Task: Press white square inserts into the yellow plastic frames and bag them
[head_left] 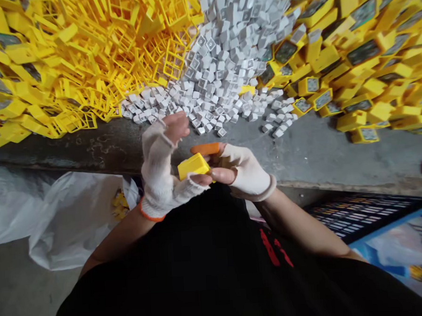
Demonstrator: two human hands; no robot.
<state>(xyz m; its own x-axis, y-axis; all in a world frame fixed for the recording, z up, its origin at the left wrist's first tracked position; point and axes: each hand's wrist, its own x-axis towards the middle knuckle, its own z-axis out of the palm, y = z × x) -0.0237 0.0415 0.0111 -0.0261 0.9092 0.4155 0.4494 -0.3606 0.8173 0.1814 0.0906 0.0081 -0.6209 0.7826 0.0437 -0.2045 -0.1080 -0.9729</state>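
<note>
A small yellow plastic case [193, 166] is in front of my body, gripped between the thumb and fingers of my right hand [241, 168]. That hand wears a white fingerless glove, with an orange cover on one finger. My left hand [165, 165], in a white knit glove with bare fingertips, is open around the far side of the case. Its fingers point up and away, while its thumb lies along the near edge of the case, seemingly touching it. The underside of the case is hidden.
Yellow open frames [174, 61] and cases heap up at the back left. Small grey-white blocks [224, 72] pile in the middle of the grey bench [253, 148]. Yellow cases with grey faces [363, 53] fill the right. White bags [75, 212] and a dark crate [355, 214] stand below.
</note>
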